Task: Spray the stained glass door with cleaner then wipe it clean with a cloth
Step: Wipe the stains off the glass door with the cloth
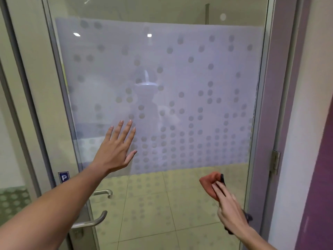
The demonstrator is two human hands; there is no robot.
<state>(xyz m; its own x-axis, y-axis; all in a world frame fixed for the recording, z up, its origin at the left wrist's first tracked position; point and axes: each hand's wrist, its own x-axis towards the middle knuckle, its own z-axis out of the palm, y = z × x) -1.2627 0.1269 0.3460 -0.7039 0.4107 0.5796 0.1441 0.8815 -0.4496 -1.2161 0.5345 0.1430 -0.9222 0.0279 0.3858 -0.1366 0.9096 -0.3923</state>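
The glass door (189, 73) fills the view, with a wide frosted band dotted with grey circles and clear glass below it. My left hand (117, 148) lies flat against the lower left of the frosted band, fingers straight and spread. My right hand (228, 208) is at the lower right, pressing an orange-red cloth (210, 183) to the clear glass with straight fingers. Something dark shows beside the cloth and under that wrist; I cannot tell what it is. No spray bottle is in view.
A metal door handle (93, 221) sticks out at the lower left, below a small blue sign (64, 177). The metal frame with a hinge (274, 162) runs down the right, next to a purple wall (313, 177). Tiled floor shows through the glass.
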